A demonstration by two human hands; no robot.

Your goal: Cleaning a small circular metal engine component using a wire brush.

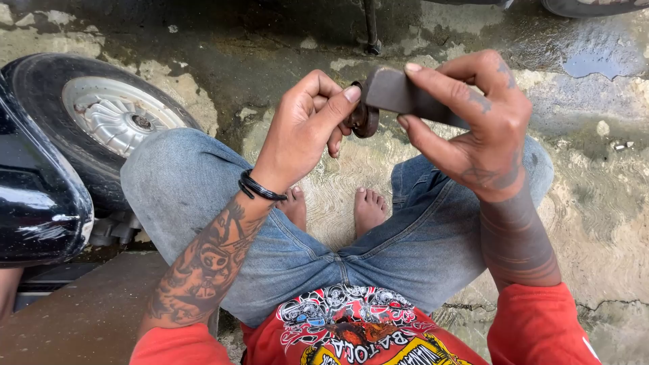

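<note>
My left hand (307, 125) grips a small dark round metal part (363, 116), with the thumb pressed on its top edge. My right hand (476, 122) holds a dark flat rectangular block (405, 96) between the fingers and thumb, its near end resting against the round part. Both hands are raised above my knees. I sit with legs in blue jeans (412, 243) and bare feet (368, 206) on wet concrete. Much of the round part is hidden behind the block and my thumb.
A scooter wheel (101, 118) with a silver hub and black tyre stands at the left, beside a glossy black body panel (34, 203). A thin metal stand (370, 27) rises at the top centre. Wet cracked concrete ground (595, 169) with a puddle spreads to the right.
</note>
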